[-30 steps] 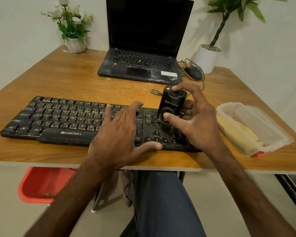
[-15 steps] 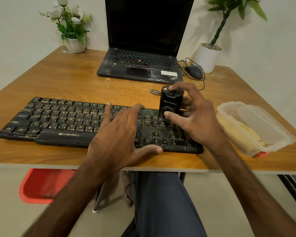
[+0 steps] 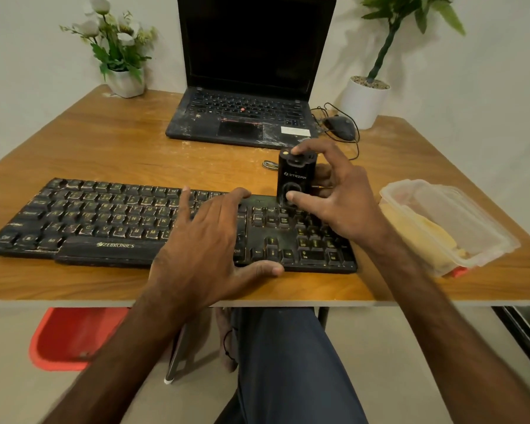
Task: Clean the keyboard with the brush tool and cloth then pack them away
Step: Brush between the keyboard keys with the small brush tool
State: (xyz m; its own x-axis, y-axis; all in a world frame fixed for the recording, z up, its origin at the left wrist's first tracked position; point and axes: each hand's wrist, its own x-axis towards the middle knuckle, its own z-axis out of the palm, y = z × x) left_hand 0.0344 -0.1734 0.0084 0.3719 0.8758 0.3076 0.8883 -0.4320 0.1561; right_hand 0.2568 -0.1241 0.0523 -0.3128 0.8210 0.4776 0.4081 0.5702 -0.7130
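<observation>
Brush on the keyboard's right end

Right hand [image 3: 340,203] grips the upright brush [image 3: 294,179], thumb low, forefinger on top; left hand [image 3: 208,240] lies flat, fingers straight, on the keyboard [image 3: 104,221].

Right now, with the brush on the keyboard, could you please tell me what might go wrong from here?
1. The keyboard lies near the front edge of the table; the left hand pins it, but hard brushing might still slide it off.
2. The right hand holds the brush tool upright by the fingertips, so it could slip or tip.
3. The plastic box sits beside the right forearm and could get knocked.
</observation>
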